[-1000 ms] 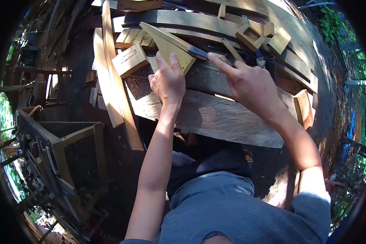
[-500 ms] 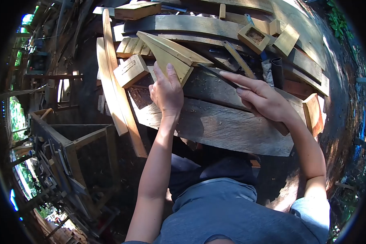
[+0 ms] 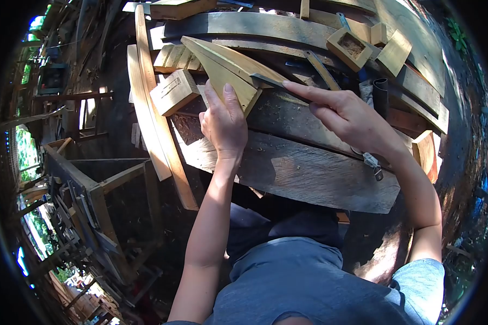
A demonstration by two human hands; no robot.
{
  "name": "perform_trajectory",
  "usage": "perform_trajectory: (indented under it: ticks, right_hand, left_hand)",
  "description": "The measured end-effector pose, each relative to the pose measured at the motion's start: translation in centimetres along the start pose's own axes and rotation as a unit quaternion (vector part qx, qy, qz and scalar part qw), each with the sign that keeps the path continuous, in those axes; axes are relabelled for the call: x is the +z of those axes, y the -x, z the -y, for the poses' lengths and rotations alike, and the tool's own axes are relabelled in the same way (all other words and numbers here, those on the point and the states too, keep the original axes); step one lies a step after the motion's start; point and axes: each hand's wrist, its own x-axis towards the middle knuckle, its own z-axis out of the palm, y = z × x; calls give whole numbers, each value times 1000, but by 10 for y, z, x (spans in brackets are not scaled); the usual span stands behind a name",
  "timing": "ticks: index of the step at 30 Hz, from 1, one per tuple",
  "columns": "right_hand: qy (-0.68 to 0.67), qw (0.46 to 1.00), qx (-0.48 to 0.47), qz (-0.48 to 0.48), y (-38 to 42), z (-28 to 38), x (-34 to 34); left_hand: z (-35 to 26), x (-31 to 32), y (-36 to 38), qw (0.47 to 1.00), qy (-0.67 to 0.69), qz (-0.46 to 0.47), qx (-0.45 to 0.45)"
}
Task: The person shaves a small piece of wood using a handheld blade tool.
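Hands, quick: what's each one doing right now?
Left hand: closed on the pale wooden piece, fingertips on its face.
Right hand: closed on the dark thin tool, forefinger laid along it.

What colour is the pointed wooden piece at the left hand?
Pale yellow; the wooden piece shows best in the head view.

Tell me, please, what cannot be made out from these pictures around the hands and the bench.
All in the head view:
- Handle of the dark blade: covered by the right hand.
- Underside of the angled wooden piece: faces away from the camera.
- Palm of the left hand: behind its own back.
- Far end of the small upright stick: cut off by the top edge.
- Background clutter at left: too small, dark.
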Motion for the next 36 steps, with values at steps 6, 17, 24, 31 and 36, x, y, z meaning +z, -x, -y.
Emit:
perform_trajectory:
  ticks: [6, 17, 24, 31, 36]
  right_hand:
    - [54, 998, 29, 22, 5, 6, -8]
    - [144, 987, 58, 31, 8, 14, -9]
    - [255, 955, -73, -135, 43, 2, 25]
    - [285, 950, -30, -122, 42, 17, 38]
    - [311, 941, -33, -127, 36, 19, 39]
  left_hand:
    - [2, 2, 0, 1000, 4, -14, 11]
    - [5, 3, -1, 999, 9, -28, 14]
    - [2, 0, 0, 1000, -14, -11, 8]
    - [2, -1, 0, 1000, -11, -18, 18]
    - [3, -1, -1, 1000, -8, -11, 15]
